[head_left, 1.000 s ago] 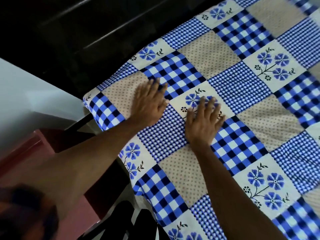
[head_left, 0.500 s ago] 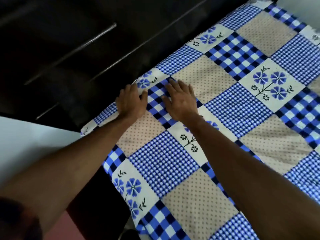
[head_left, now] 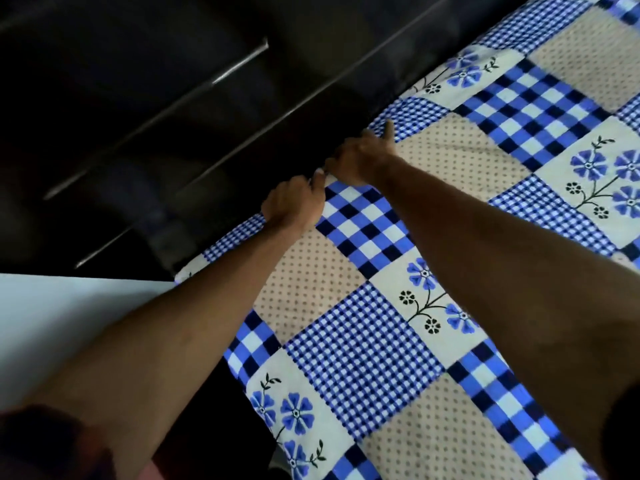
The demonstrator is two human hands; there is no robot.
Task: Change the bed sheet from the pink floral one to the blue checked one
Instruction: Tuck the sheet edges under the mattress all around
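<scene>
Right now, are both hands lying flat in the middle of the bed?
No, the left hand and right hand are curled at the far edge of the blue checked sheet.

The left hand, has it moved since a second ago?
Yes. The left hand has gone from lying flat on the blue checked sheet to the sheet's far edge by the dark furniture, fingers now curled there.

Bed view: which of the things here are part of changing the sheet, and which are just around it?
Part of the job:
- blue checked sheet, spread over the bed
- left hand, at the sheet's far edge
- right hand, at the same edge

Just around:
- dark cabinet with metal handles, beyond the bed
- white surface at the left
</scene>
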